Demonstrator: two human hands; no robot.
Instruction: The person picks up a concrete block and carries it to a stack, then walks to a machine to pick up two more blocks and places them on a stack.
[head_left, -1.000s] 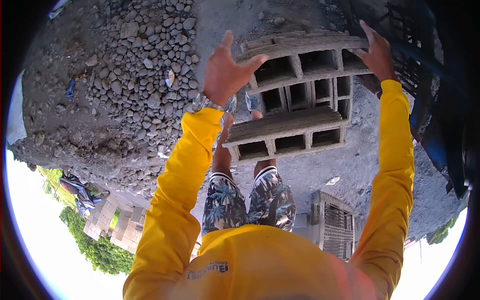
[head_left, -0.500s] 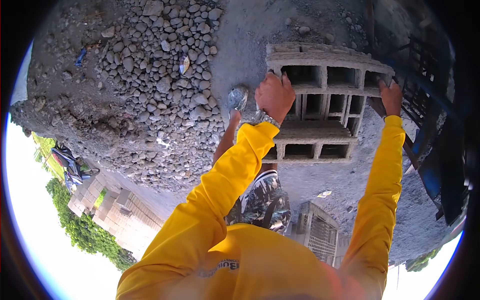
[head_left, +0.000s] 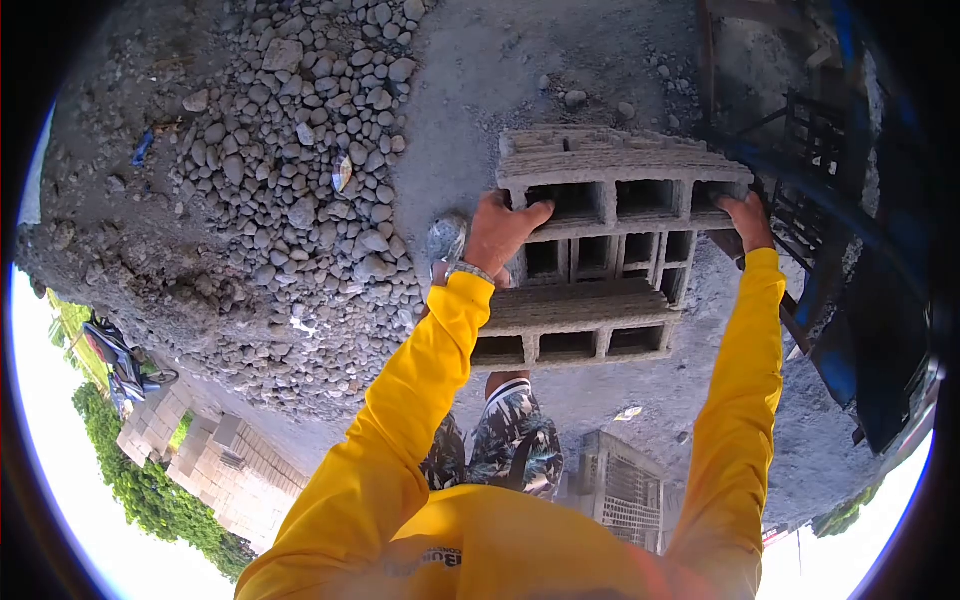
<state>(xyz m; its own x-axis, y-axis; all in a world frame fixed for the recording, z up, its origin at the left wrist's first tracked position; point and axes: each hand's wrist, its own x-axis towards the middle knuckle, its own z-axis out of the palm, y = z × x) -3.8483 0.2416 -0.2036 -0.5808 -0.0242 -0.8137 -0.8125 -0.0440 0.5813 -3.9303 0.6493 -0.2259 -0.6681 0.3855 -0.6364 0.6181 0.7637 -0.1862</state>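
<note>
A grey hollow concrete block with three openings along its side lies on top of other concrete blocks. My left hand is closed round its left end, the thumb hooked into the first opening. At the opposite end, my right hand grips the same block, fingertips inside the last opening. Under it show more cells of a middle block, and nearer my legs a lower concrete block. Yellow sleeves cover both arms, and a bracelet or watch band circles the left wrist.
Loose round stones spread over the ground to the left. Dark metal framework stands close to the right arm. A metal grate lies near my legs. Stacked blocks and a motorcycle appear farther left.
The whole view has shifted, so blocks and stones sit lower and farther left. My left hand has slid slightly outward on the block's end, its thumb now over the opening.
</note>
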